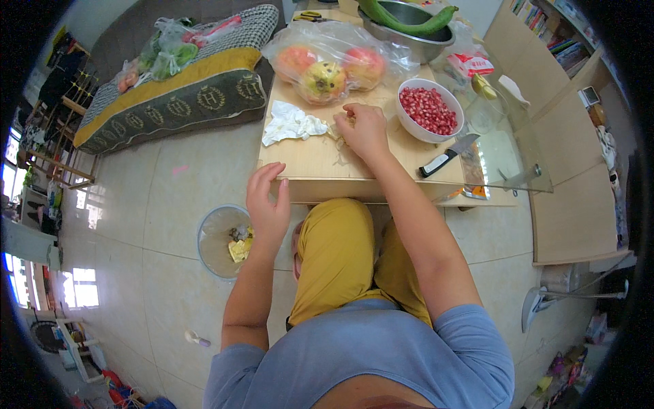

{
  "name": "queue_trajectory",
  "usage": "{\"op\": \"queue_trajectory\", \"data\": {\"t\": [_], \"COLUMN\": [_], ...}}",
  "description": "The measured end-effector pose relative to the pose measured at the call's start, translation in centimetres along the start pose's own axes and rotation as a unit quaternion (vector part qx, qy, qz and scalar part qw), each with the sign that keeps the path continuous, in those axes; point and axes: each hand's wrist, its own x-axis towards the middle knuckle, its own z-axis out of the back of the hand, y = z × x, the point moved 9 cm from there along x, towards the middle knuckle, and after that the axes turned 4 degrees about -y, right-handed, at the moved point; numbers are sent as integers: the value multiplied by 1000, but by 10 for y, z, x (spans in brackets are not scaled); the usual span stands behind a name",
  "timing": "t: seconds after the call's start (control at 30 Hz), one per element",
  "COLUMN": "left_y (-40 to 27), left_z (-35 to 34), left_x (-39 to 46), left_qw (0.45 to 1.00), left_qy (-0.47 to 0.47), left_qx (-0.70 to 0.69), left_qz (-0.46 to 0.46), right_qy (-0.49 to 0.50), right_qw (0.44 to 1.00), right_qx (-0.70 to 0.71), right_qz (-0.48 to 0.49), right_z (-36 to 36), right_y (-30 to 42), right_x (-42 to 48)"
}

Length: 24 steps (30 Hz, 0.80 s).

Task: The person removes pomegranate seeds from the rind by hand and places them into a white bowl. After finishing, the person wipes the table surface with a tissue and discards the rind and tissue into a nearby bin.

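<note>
My right hand (363,128) is on the wooden tabletop (306,166), its fingers curled over a small brownish scrap beside a crumpled white tissue (294,122). My left hand (270,199) hovers at the table's front left edge, fingers apart, holding nothing. Behind my right hand a clear plastic bag (327,36) holds several pomegranates (323,82). To its right stands a white bowl (403,115) full of red pomegranate seeds (428,110). A knife (447,157) with a black and white handle lies in front of the bowl.
A waste bin (209,240) with yellow peel stands on the floor below my left hand. A metal bowl (431,46) bearing a long green gourd (403,23) is at the back. A glass shelf (511,153) adjoins the table's right. Bagged vegetables (176,53) lie on the sofa.
</note>
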Motion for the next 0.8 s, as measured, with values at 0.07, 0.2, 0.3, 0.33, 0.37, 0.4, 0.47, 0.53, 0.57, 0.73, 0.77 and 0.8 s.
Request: {"op": "queue_trajectory", "data": {"t": [0.07, 0.2, 0.3, 0.33, 0.37, 0.4, 0.47, 0.53, 0.57, 0.73, 0.77, 0.8], "left_y": [0, -3, -4, -1, 2, 3, 6, 5, 5, 3, 4, 4], "left_z": [1, -1, 0, 1, 1, 2, 4, 4, 5, 11, 12, 13], "left_x": [-6, -16, -21, -23, -25, -27, -30, -32, -33, -36, -37, -38], "left_qw": [1000, 999, 999, 999, 999, 999, 999, 999, 998, 998, 998, 998], "left_qy": [2, 10, 16, 15, 15, 13, 8, 8, 8, 7, 6, 6], "left_qx": [-18, -29, -26, -27, -28, -32, -39, -47, -50, -46, -48, -50], "left_qz": [16, 21, 19, 19, 19, 21, 25, 27, 28, 31, 33, 36], "right_qy": [-20, -27, 1, 9, 9, 10, 4, -7, 2, 5, -7, -19], "right_qw": [997, 989, 984, 981, 979, 976, 972, 969, 969, 974, 982, 988], "right_qx": [-60, -99, -112, -114, -122, -131, -146, -160, -166, -164, -139, -113], "right_qz": [37, 103, 141, 154, 163, 171, 183, 190, 182, 154, 128, 103], "right_z": [1, -3, -6, -8, -9, -9, -9, -7, -6, -7, -4, -1], "right_y": [11, 32, 42, 45, 45, 44, 41, 36, 32, 19, 14, 10], "right_x": [-4, -17, -20, -21, -20, -18, -14, -12, -10, 3, 6, 10]}}
